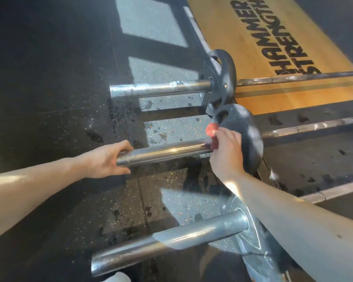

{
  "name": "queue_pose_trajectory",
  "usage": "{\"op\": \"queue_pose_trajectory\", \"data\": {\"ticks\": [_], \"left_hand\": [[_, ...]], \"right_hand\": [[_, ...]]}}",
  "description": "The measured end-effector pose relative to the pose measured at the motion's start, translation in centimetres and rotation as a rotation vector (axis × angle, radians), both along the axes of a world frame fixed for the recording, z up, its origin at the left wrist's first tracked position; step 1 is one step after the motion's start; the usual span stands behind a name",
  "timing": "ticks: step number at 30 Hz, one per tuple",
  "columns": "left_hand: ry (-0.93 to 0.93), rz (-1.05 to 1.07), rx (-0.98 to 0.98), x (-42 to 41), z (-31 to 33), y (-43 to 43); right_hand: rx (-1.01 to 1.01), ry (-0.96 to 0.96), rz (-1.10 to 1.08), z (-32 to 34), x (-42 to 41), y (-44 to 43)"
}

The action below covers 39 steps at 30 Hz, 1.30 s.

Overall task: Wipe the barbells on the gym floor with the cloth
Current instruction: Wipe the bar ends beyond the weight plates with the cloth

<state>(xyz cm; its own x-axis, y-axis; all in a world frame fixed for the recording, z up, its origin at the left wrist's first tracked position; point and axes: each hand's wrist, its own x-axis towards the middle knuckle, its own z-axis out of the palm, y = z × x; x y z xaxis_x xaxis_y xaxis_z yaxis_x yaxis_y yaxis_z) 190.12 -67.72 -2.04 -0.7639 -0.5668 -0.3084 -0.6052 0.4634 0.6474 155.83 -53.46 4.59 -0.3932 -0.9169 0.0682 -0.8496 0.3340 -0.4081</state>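
Head view, right hand (225, 151) pinching cloth (211, 130) on barbell (163, 152), left hand (106, 159) gripping its end

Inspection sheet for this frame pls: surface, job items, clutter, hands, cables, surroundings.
Surface: black rubber floor, wet spots around the bars.
Job's things: far bar, middle bar and near bar lie side by side, each plated; red cloth on middle bar's sleeve by its plate.
Clutter: nothing seen.
Hands: left hand grips middle bar's sleeve end; right hand holds cloth against it.
Cables: nothing seen.
Surroundings: wooden platform lettered HAMMER STRENGTH; sun patches.
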Motion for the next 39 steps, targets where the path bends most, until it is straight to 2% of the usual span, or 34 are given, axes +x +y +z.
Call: {"op": "queue_pose_trajectory", "data": {"ticks": [2, 5, 10, 14, 16, 18, 21, 23, 28, 30, 34, 36, 39], "left_hand": [[-0.063, 0.023, -0.057, -0.2, 0.4, 0.5], [-0.118, 0.063, -0.124, -0.2, 1.1, 1.3], [-0.028, 0.164, -0.12, 1.7, 1.9, 2.4], [0.037, 0.182, -0.206, 3.1, 2.2, 3.0], [0.048, 0.199, -0.223, 3.4, 2.2, 3.2], [0.058, 0.202, -0.216, 3.4, 2.1, 3.4], [0.052, 0.237, -0.197, 3.6, 2.1, 3.6], [0.05, 0.267, -0.173, 3.6, 2.2, 3.9], [0.052, 0.43, -0.146, 3.2, 2.5, 4.8], [0.049, 0.472, -0.14, 2.9, 2.7, 5.1], [0.052, 0.44, -0.161, 3.0, 2.7, 5.4], [0.044, 0.417, -0.155, 3.5, 2.6, 5.3], [0.032, 0.419, -0.144, 3.8, 2.4, 5.3]], "right_hand": [[0.147, 0.038, -0.053, -0.4, -0.3, -0.1], [0.207, 0.052, -0.038, -1.0, 3.6, -1.2], [0.203, -0.097, 0.348, -0.7, 14.1, -3.9], [0.265, -0.147, 0.504, -0.1, 10.1, -3.1], [0.286, -0.101, 0.414, -0.4, 5.1, -2.5], [0.311, 0.017, 0.229, -0.5, 0.6, -1.9], [0.353, 0.188, 0.113, -1.0, -0.5, -1.4], [0.358, 0.308, 0.145, -1.1, 3.0, -1.8], [0.366, 0.109, 0.491, -1.4, 17.9, -5.2], [0.365, 0.06, 0.584, -1.2, 20.4, -6.3], [0.341, -0.022, 0.695, 0.4, 15.1, -4.3], [0.27, -0.048, 0.592, 0.4, 10.4, -2.3], [0.258, 0.047, 0.341, -0.5, 2.8, -0.7]]}}
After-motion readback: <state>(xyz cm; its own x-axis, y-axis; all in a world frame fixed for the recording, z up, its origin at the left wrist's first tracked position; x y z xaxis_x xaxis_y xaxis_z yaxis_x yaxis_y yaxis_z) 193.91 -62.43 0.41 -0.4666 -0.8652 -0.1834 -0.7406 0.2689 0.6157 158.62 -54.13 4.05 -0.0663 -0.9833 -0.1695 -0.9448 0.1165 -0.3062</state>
